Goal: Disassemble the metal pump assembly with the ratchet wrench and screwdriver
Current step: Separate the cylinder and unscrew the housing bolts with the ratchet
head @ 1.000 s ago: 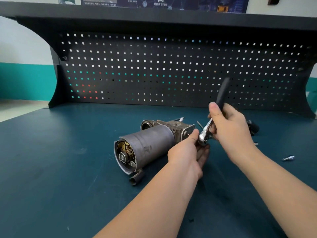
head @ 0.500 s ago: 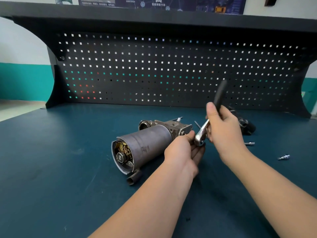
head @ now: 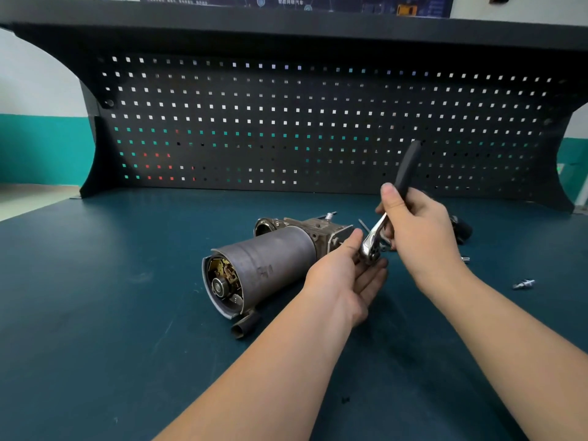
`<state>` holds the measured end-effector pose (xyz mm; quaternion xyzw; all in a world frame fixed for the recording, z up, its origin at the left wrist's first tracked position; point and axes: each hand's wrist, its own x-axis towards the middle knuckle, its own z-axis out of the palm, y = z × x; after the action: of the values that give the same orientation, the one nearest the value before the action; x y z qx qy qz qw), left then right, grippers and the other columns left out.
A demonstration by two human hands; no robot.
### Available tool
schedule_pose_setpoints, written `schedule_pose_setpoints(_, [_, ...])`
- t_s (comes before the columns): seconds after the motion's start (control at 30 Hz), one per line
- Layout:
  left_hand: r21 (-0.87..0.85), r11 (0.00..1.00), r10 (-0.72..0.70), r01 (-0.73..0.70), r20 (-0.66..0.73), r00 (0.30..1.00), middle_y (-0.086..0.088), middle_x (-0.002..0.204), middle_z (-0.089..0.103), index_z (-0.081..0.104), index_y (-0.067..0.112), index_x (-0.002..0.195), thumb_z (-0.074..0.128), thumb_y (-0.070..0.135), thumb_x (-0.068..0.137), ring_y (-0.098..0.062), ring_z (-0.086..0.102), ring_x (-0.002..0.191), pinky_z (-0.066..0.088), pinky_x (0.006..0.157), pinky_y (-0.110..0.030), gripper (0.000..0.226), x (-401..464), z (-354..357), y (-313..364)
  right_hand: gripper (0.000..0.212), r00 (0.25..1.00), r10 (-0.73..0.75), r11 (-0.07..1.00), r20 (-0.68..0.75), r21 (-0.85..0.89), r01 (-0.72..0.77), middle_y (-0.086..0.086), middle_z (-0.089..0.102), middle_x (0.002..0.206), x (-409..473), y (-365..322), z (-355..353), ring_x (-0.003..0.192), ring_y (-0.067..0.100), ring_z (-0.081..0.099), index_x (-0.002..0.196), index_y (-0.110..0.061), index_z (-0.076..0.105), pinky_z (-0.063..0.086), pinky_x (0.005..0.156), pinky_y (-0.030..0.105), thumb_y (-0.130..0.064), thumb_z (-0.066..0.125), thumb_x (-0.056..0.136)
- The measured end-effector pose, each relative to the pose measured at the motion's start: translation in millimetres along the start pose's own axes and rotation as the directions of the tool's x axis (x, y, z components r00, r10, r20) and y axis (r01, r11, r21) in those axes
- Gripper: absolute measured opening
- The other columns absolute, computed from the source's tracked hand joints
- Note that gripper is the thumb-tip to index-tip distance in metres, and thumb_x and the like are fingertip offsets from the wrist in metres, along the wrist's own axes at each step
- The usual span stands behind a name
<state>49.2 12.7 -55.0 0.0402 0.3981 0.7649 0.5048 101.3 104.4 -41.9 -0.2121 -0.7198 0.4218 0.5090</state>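
The metal pump assembly [head: 270, 265] lies on its side on the dark teal bench, its grey cylinder pointing toward me with the open end showing brass parts. My right hand [head: 416, 230] grips the ratchet wrench [head: 375, 240] by its black handle, which stands up and to the right; the chrome head hangs down beside the pump's block end. My left hand [head: 343, 278] is under the wrench head, palm up, thumb and fingertips at the head; whether they pinch it is hidden.
A loose bolt [head: 523, 284] lies at the right on the bench. A small silver piece [head: 465, 259] and a dark tool [head: 461, 229] sit behind my right hand. The black pegboard [head: 286, 128] closes off the back.
The wrench and both hands have stayed by the pump's block end, with only slight shifts. My left fingers have spread a little more under the wrench head.
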Motion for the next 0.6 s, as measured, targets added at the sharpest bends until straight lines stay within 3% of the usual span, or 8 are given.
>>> schedule_pose_setpoints(0.27, [-0.004,1.0,0.02,-0.02,-0.018,1.0,-0.009,0.075,0.066,0.064,0.003,0.089,0.066,0.023,0.087,-0.017,0.064,0.067,0.054,0.049,-0.022,0.02,1.9,-0.4,1.8,0.032,0.993,-0.098,0.995,0.062,-0.027,0.1,-0.011,0.053,0.047,0.0,-0.6,-5.4,0.046,0.0,0.046,0.073,-0.019,0.06,0.037,0.057,0.024,-0.039,0.051,0.096])
schedule_pose_setpoints(0.37, [-0.02,0.999,0.034,-0.034,0.004,0.999,-0.009,0.078,0.07,0.066,0.003,0.096,0.064,0.019,0.089,-0.018,0.067,0.068,0.056,0.052,-0.024,0.017,2.7,-0.2,1.3,0.024,0.964,-0.217,0.964,0.156,-0.119,0.236,-0.016,0.056,0.052,-1.0,-11.5,2.0,0.049,0.002,0.047,0.076,-0.023,0.058,0.036,0.052,0.018,-0.035,0.052,0.096])
schedule_pose_setpoints(0.5, [-0.056,0.997,0.062,-0.061,0.01,0.998,-0.011,0.068,0.071,0.067,0.003,0.095,0.059,0.014,0.091,-0.02,0.069,0.063,0.058,0.054,-0.028,0.014,2.5,-1.7,1.4,0.021,0.922,-0.305,0.92,0.239,-0.175,0.35,0.006,0.066,0.073,-4.9,-22.0,5.1,0.071,0.022,0.059,0.086,-0.018,0.061,0.048,0.07,0.038,-0.038,0.056,0.092])
schedule_pose_setpoints(0.6, [-0.047,0.995,0.084,-0.083,0.031,0.996,-0.008,0.057,0.068,0.066,0.005,0.083,0.047,0.008,0.094,-0.017,0.067,0.05,0.056,0.048,-0.026,0.021,2.7,-1.7,2.4,0.034,0.863,-0.358,0.863,0.356,-0.227,0.452,0.003,0.061,0.061,-11.4,-22.9,2.3,0.062,0.022,0.06,0.076,-0.018,0.051,0.048,0.062,0.042,-0.049,0.055,0.089])
